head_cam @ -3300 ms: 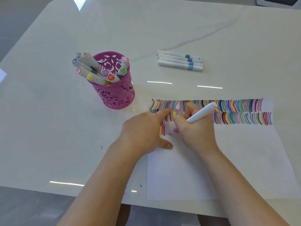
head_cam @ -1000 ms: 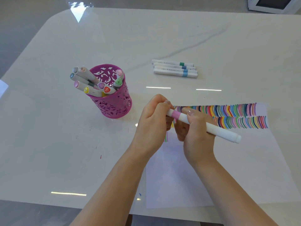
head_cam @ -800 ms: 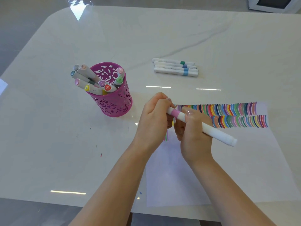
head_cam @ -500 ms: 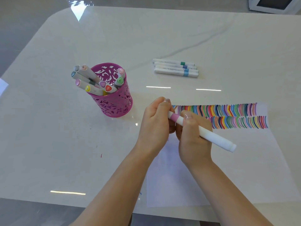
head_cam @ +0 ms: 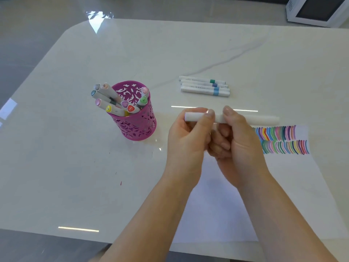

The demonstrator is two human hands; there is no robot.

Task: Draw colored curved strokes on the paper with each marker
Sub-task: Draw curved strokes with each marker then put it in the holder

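Note:
A white marker (head_cam: 260,119) lies level between both hands, above the paper's top left corner. My left hand (head_cam: 187,137) grips its left end, which looks capped. My right hand (head_cam: 239,140) pinches the barrel near the middle. The white paper (head_cam: 283,186) lies on the table under my hands and carries two rows of coloured curved strokes (head_cam: 283,138) along its top edge. My hands hide the left part of those rows.
A pink cut-out pen cup (head_cam: 136,120) with several markers stands left of my hands. Three white markers (head_cam: 204,86) lie side by side further back on the white table (head_cam: 75,167). A white appliance (head_cam: 317,10) sits at the far right corner.
Both hands lifted off the paper with the marker. It went from tilted to level, and its pink band is now hidden under my left fingers.

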